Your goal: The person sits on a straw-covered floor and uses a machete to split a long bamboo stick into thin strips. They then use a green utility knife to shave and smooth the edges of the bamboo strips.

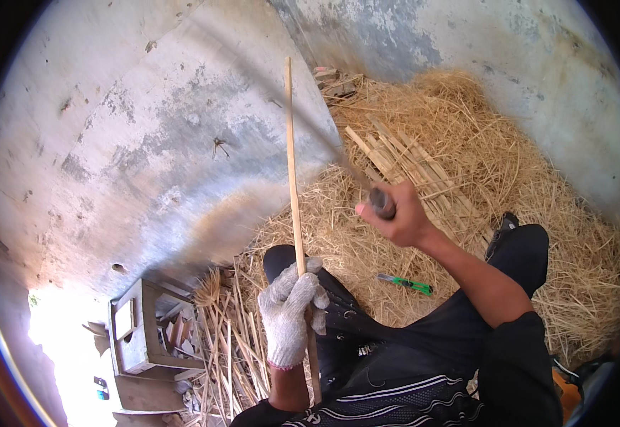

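My left hand (292, 306), in a whitish knitted glove, is closed round a long pale bamboo strip (293, 164). The strip stands nearly upright, its top well above the glove and its lower end running down beside my thigh. My bare right hand (399, 217) grips the dark round handle (382, 203) of a long-bladed knife (317, 132). The blade is smeared by motion and slants up and left, crossing the strip in the picture; whether they touch I cannot tell. Between my legs a small green-handled tool (406, 283) lies on the shavings.
Straw-like shavings (552, 213) cover the floor, with several split strips (402, 160) lying on them. A weathered wall (139, 142) rises at the left, another (538, 78) at the far right. A small wooden cabinet (139, 331) stands at lower left beside thin sticks (231, 356).
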### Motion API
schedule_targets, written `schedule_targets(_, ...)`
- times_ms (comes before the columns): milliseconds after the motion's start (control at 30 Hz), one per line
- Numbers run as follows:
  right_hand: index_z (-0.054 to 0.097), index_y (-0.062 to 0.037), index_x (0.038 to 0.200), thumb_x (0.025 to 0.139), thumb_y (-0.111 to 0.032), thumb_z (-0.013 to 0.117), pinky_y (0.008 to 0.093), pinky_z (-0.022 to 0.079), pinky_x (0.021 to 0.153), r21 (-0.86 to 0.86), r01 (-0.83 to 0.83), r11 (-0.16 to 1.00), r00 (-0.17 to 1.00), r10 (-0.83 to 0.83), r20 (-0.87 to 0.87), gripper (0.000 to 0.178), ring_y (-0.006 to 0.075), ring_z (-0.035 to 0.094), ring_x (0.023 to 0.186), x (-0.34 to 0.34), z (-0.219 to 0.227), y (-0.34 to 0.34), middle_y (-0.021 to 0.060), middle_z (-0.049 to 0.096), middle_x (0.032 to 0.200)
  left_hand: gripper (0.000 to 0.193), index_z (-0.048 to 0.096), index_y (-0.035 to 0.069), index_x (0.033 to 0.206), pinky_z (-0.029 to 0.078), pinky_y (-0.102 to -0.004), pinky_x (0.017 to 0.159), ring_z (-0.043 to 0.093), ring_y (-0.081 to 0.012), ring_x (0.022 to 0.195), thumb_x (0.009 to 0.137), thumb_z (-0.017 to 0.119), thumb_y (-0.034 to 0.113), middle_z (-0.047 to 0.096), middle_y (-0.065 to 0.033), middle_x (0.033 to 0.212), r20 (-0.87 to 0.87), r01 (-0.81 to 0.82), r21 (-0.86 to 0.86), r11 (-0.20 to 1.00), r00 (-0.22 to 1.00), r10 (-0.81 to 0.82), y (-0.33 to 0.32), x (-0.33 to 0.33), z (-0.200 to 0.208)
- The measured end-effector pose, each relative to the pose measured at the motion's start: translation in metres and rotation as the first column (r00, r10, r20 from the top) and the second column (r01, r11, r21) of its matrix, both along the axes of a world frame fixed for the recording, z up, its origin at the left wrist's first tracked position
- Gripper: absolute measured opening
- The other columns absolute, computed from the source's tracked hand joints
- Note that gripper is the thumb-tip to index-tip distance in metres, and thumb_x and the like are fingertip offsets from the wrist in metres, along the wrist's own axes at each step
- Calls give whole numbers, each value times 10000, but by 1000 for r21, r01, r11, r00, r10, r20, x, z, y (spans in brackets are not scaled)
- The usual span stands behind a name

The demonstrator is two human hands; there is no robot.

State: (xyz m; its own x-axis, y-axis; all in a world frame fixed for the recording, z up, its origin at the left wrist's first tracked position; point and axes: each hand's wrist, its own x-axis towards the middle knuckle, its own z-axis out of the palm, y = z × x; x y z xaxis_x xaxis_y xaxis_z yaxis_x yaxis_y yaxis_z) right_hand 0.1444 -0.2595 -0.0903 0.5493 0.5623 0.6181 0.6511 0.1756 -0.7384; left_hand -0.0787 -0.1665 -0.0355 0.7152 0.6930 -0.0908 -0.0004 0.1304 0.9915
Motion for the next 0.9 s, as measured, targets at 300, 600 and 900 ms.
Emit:
schedule_targets(300,526,-121,650,558,-145,662,395,417,493,-231,-66,971,906,156,394,166,288,562,480,-17,-27,10,59,541,534,260,609,-36,1053,308,-244,273,407,-106,344,951,592,203,442,-6,543,133,-5,-67,998,991,14,-3,4,-11)
schedule_targets(600,559,-159,627,569,-163,661,401,417,501,-187,104,977,866,4,499,117,261,549,454,5,-42,20,58,545,504,243,617,7,945,266,-223,275,368,-75,341,961,594,248,408,27,522,73,33,-205,978,997,-18,-5,5,-19)
schedule_targets(900,590,-91,653,862,-142,609,302,365,351,-104,507,855,742,-495,-453,216,98,463,391,112,5,-31,-1,517,519,239,668,-9,1074,334,-209,333,428,-66,396,978,576,190,474,18,575,-78,24,-139,990,996,-35,-4,-24,-34)
